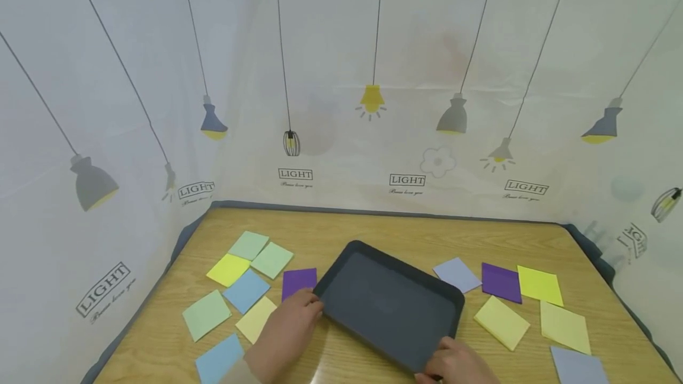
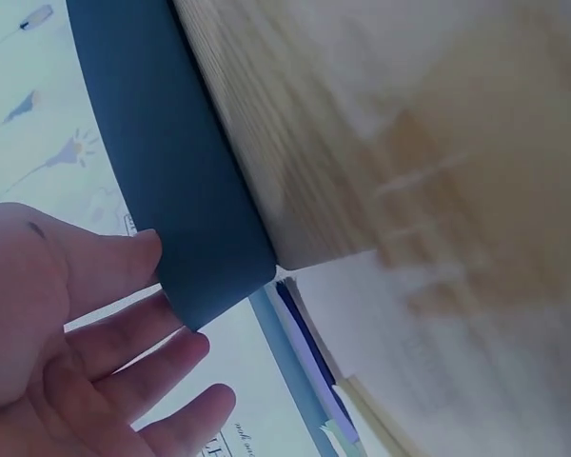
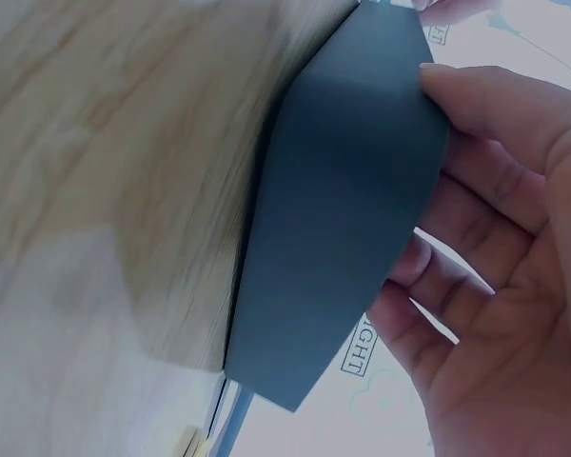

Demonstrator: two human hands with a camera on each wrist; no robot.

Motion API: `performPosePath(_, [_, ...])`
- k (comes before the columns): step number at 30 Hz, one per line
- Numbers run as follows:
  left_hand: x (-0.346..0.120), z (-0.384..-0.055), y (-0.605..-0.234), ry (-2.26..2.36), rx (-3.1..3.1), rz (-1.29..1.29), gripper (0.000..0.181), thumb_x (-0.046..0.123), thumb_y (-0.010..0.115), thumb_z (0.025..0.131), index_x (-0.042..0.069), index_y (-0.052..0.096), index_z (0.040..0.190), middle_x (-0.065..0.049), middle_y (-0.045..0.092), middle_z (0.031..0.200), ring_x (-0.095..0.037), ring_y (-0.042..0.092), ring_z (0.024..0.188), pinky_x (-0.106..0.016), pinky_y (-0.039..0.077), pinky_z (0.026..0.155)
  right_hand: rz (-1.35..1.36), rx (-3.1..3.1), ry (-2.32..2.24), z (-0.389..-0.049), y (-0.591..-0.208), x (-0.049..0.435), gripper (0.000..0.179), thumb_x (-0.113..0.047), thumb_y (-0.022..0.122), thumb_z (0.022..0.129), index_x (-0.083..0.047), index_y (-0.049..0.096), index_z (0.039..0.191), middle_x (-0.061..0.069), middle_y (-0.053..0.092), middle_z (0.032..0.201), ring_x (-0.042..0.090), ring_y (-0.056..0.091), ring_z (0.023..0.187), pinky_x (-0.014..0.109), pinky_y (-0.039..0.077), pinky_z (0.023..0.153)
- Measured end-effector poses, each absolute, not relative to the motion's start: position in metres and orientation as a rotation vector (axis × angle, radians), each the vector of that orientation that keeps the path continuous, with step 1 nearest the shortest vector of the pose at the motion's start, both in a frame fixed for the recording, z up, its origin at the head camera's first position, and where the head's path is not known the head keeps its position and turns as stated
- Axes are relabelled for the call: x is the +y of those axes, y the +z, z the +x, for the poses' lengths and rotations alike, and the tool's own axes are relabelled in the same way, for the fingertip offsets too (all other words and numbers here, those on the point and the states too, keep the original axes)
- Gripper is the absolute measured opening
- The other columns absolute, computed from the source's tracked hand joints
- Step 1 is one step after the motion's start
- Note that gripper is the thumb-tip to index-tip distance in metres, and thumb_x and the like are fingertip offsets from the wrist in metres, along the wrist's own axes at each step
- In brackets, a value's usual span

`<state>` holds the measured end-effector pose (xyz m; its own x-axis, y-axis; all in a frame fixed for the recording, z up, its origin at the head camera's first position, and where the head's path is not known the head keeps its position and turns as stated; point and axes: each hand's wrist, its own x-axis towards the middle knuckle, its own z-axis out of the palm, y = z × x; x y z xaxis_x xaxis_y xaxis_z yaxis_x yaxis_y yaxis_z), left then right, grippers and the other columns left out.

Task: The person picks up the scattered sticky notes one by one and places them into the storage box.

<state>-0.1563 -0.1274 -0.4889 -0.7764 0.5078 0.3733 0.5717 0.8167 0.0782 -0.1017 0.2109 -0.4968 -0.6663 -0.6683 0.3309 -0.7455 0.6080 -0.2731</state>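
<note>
Dark rectangular tray, its rim pinched by the left hand and the right hand, set askew on the wood-grain table between two groups of sticky notes, positioning seemingly near done, release not yet made, all visible notes outside it.

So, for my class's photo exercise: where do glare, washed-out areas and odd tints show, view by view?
Head: a pale glare streak on the tabletop between left hand and right hand; left wrist: soft, smeared reflections across the tabletop, the dark tray tinted blue; right wrist: whitish reflection at the picture's lower left, printed sheet beyond the tray washed out.
</note>
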Motion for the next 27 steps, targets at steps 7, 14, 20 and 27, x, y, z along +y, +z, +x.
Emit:
performPosePath(7, [-0.131,-0.143,-0.483,-0.187,-2.723,-0.854,0.007,0.014,0.075,0.091,0.012,0.077,0.096,0.001,0.072,0.094,-0.019,0.064,0.098,-0.032,0.057,0.088,1.149,-2.697,0.542,-0.103,-0.496,0.219,0.027,-0.028,0.077,0.088,-0.025,0.066,0.064,-0.025,0.048,0.061,-0.006,0.038,0.067,0.016,0.035,0.06])
performPosePath(14, [-0.134,-0.134,-0.484,-0.165,-2.782,-0.868,0.006,0.018,0.077,0.089,0.019,0.078,0.094,0.004,0.071,0.091,-0.019,0.061,0.093,-0.03,0.055,0.083,1.169,-2.636,0.515,-0.106,-0.499,0.227,0.022,-0.023,0.08,0.085,-0.023,0.068,0.067,-0.021,0.055,0.065,-0.003,0.043,0.069,0.017,0.038,0.06])
performPosePath(20, [-0.135,-0.126,-0.483,-0.192,-2.804,-0.911,0.001,0.023,0.078,0.088,0.021,0.077,0.088,0.007,0.067,0.083,-0.016,0.055,0.086,-0.028,0.051,0.076,1.178,-2.652,0.542,-0.108,-0.499,0.233,0.017,-0.019,0.08,0.084,-0.02,0.07,0.071,-0.019,0.058,0.068,-0.003,0.042,0.071,0.018,0.038,0.06])
performPosePath(27, [-0.133,-0.12,-0.482,-0.202,-2.829,-0.955,0.005,0.026,0.078,0.087,0.022,0.078,0.084,0.01,0.066,0.077,-0.012,0.051,0.079,-0.027,0.047,0.074,1.177,-2.634,0.551,-0.109,-0.497,0.239,0.012,-0.016,0.082,0.082,-0.02,0.072,0.077,-0.018,0.06,0.073,-0.001,0.045,0.074,0.021,0.04,0.062])
